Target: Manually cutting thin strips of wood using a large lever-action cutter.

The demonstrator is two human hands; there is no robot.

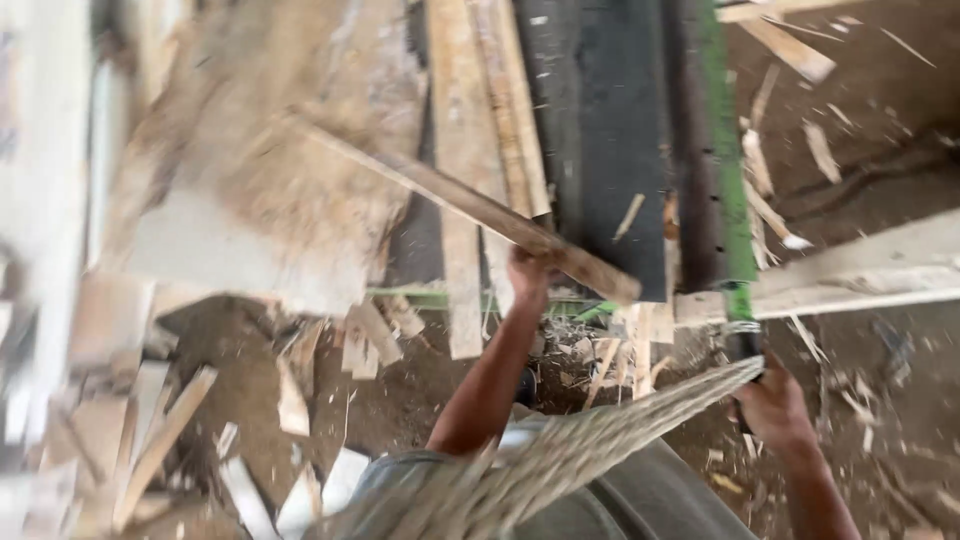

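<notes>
The long wooden slat (470,205) sits near the middle of the view, its long axis running on a slant from about ten o'clock down to four o'clock. Its far end points up toward a pale, sawdust-covered slab (250,190), and its near end juts out just past the dark machine bed (600,130). The left hand (530,270) grips the slat from below close to that near end, fingers clenched around the wood.

The right hand (772,405) is at about four o'clock from the slat, closed on a dark handle (742,345) at the lower end of a green bar (728,150). That bar runs nearly straight, twelve to six o'clock, along the right edge of the dark bed.

At twelve o'clock from the left hand, pale planks (470,110) lie lengthwise beside the bed, also running twelve to six. A broad pale board (880,265) stretches off toward three o'clock.

A blurred woven strip (600,440) crosses the foreground from the right hand down toward seven o'clock, over the person's grey clothing (640,500).

The dirt floor (380,400) is littered with wood offcuts (290,400) and splinters, thickest at eight o'clock and again at two o'clock. The picture is motion-blurred, so finer detail cannot be told.
</notes>
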